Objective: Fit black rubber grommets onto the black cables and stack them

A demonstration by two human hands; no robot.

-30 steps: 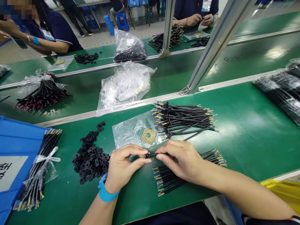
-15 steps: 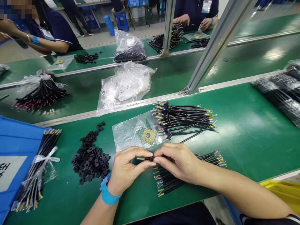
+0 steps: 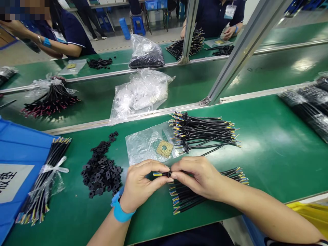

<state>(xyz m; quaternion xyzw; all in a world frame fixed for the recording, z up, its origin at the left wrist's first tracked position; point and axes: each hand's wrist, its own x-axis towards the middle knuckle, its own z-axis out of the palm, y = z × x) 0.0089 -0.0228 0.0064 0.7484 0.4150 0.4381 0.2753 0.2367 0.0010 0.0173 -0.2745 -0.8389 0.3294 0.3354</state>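
Note:
My left hand (image 3: 140, 184), with a blue wrist strap, pinches a small black rubber piece (image 3: 168, 174) fitted around a black cable (image 3: 161, 174). The cable's end, with yellow and blue wires, points left inside the curve of my left thumb and forefinger. Against the other side of the piece, my right hand (image 3: 197, 176) is closed on the same cable, which its fingers mostly hide. Below my right hand lies a row of black cables (image 3: 186, 201) with coloured wire ends. Behind it is a pile of cables (image 3: 207, 131) with black pieces on their left ends.
Loose black pieces (image 3: 102, 171) lie left of my hands. A yellow sponge (image 3: 164, 149) rests on a clear bag (image 3: 138, 145). At far left, a tied cable bundle (image 3: 46, 181) leans on a blue bin (image 3: 20, 147). A metal post (image 3: 230, 61) rises behind; co-workers sit across.
The whole view has shifted slightly. Both hands keep their pinch on the cable and the black piece, with hardly any movement between them.

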